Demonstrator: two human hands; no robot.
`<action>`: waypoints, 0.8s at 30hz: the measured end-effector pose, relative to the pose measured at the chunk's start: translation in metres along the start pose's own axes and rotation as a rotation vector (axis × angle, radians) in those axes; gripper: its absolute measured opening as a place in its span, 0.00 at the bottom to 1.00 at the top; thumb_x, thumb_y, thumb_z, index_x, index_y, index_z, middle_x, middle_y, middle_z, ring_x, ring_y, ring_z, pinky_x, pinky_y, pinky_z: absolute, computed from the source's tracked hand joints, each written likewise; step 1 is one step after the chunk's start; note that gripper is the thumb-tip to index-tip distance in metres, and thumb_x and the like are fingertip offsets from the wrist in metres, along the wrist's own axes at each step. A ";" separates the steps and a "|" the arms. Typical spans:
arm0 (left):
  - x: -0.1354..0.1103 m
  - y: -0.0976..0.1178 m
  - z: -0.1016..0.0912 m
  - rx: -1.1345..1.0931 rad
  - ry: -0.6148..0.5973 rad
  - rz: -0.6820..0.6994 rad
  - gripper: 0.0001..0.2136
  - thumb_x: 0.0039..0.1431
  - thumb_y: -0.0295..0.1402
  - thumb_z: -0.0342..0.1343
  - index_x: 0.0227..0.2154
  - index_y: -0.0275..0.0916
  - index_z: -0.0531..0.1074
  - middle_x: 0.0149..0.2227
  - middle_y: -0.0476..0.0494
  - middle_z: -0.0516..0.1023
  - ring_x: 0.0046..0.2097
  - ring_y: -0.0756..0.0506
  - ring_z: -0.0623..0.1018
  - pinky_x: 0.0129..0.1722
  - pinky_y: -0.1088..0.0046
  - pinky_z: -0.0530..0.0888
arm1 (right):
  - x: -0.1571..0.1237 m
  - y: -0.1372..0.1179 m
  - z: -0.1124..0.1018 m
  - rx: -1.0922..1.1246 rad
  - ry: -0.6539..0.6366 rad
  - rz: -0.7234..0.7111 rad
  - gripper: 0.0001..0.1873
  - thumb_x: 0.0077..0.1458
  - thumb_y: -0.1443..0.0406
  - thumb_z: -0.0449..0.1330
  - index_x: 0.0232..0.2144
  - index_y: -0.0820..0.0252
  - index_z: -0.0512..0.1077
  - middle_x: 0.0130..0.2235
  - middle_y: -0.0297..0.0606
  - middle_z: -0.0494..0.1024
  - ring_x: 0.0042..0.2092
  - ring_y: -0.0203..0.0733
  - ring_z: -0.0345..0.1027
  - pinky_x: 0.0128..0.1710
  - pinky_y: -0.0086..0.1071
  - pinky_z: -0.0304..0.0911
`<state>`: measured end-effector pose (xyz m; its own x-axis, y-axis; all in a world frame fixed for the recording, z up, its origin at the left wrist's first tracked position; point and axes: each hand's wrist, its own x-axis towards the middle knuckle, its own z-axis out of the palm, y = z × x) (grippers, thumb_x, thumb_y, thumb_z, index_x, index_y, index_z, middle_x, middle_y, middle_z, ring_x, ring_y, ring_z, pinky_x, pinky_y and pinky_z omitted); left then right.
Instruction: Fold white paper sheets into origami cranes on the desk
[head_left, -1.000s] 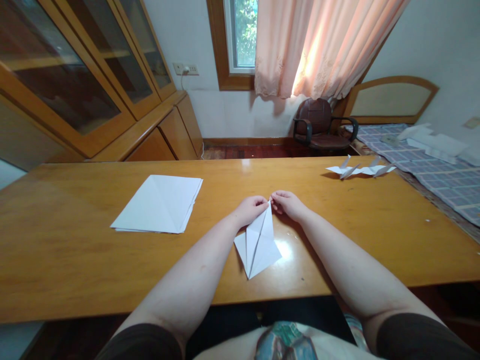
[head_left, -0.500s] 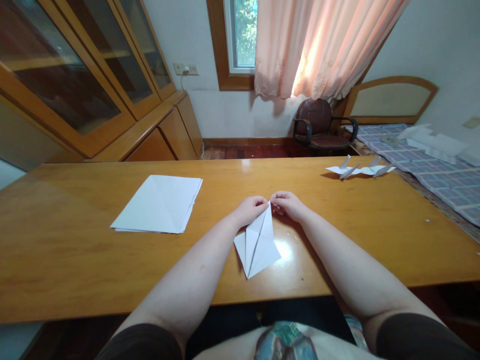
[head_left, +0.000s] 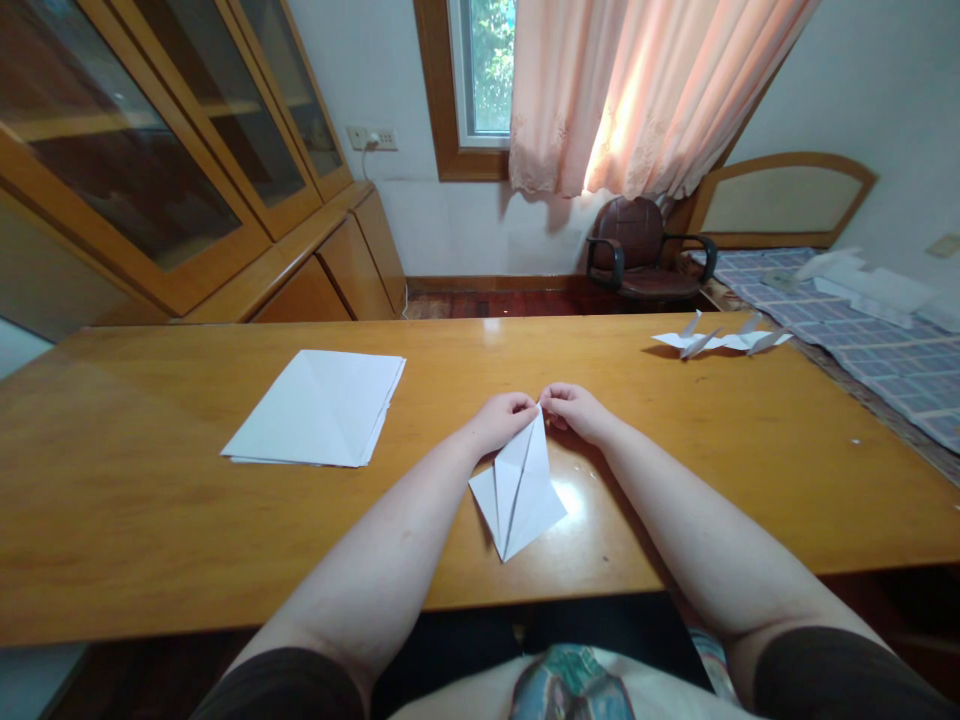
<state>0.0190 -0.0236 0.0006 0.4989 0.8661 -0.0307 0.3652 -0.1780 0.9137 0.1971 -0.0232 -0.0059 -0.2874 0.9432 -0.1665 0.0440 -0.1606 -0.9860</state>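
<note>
Wooden desk (head_left: pixel 150 500) under folded paper (head_left: pixel 519 490)

Window daylight leaves glare on the tabletop (head_left: pixel 600 540) beside the folded paper (head_left: pixel 517 490).

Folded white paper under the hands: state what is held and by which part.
The left hand and right hand pinch the folded white paper by its narrow top point.

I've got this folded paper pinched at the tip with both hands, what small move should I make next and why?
Probably run a fingertip down the long creases from the tip to sharpen them. The folded white paper is pinched at its narrow point by your left hand and right hand, while its wide end lies unheld on the wooden table.
</note>
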 end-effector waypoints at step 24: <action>0.001 -0.003 0.001 -0.004 0.034 0.014 0.12 0.55 0.40 0.50 0.25 0.37 0.70 0.24 0.52 0.68 0.29 0.50 0.66 0.29 0.75 0.62 | -0.001 -0.001 0.003 0.030 0.032 0.024 0.07 0.41 0.62 0.61 0.22 0.60 0.69 0.15 0.28 0.65 0.17 0.29 0.54 0.17 0.25 0.44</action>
<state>0.0191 -0.0226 -0.0030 0.4773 0.8788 -0.0043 0.3553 -0.1885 0.9155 0.1947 -0.0247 -0.0051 -0.2556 0.9477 -0.1908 0.0216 -0.1918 -0.9812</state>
